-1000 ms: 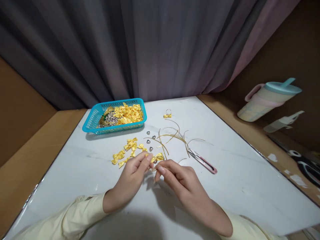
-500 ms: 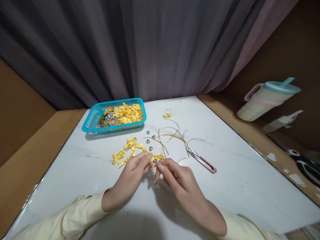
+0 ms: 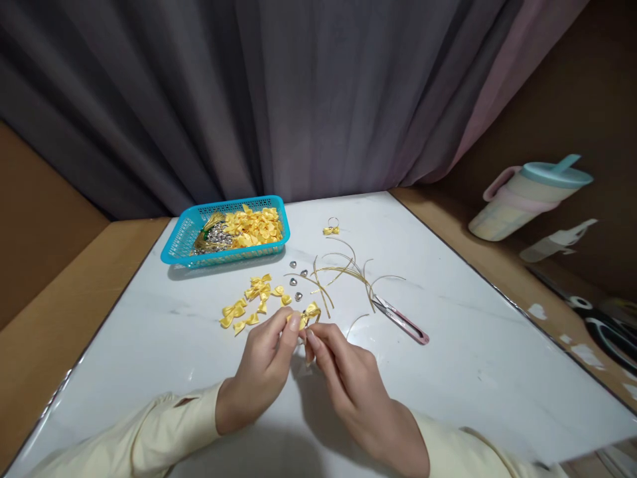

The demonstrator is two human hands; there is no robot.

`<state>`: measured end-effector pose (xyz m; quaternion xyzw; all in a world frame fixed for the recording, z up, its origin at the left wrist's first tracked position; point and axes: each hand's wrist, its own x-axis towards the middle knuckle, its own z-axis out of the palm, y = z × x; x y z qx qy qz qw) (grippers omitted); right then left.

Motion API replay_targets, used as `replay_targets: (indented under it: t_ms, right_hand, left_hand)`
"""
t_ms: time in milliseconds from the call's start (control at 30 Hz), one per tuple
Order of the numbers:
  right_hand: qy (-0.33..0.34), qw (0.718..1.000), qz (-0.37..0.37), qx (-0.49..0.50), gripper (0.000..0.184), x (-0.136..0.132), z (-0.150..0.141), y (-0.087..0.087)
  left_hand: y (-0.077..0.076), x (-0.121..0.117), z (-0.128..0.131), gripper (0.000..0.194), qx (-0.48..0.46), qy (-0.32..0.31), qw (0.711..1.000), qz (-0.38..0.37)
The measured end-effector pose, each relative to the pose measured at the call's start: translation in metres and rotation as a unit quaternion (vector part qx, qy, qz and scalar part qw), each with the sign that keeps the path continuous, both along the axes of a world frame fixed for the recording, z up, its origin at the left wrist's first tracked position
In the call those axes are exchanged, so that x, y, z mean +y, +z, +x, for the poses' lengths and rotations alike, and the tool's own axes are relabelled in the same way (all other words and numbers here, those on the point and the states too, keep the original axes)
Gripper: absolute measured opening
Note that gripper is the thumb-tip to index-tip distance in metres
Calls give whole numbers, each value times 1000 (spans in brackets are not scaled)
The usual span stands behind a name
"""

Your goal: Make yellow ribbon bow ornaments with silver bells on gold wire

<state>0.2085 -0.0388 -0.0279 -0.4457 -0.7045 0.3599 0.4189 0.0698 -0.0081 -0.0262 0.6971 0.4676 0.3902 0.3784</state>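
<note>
Over the white tabletop, my left hand [image 3: 269, 362] is closed, thumb and forefinger pinching a yellow ribbon bow [image 3: 311, 311]. A thin gold wire [image 3: 319, 314] curves at the bow's right side. My right hand [image 3: 351, 378] is closed just below the bow, fingertips pinched on what looks like the wire; the exact grip is partly hidden. Several loose yellow bows [image 3: 259, 287] lie beyond my left hand. Several silver heart-shaped beads [image 3: 293, 282] rest beside them. Cut gold wires [image 3: 348, 269] spread across the table, and pink-handled thread snips [image 3: 401, 320] lie to the right.
At the back left stands a blue basket [image 3: 174, 255] with yellow bows, silver beads and a wire bundle. A finished-looking bow on a ring [image 3: 331, 230] lies at the back. Off the table's right edge are a tumbler [image 3: 527, 199], a small bottle [image 3: 557, 242] and black scissors [image 3: 610, 338].
Both hands have shifted slightly and drawn closer together. The held bow has turned, its right end tilting up, and the wire now shows at its right side.
</note>
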Motion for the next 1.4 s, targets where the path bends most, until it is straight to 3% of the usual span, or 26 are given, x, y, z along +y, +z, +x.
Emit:
replay_targets:
  t_ms: [1100,1400]
  right_hand:
    - [22,998,-47,22,21,4,3,6]
    - [16,998,-61,21,25,5,3,7]
  left_hand:
    - [1,2,2,33,-52,1,997,-49]
    - [-3,2,0,34,1,13,1000,-3]
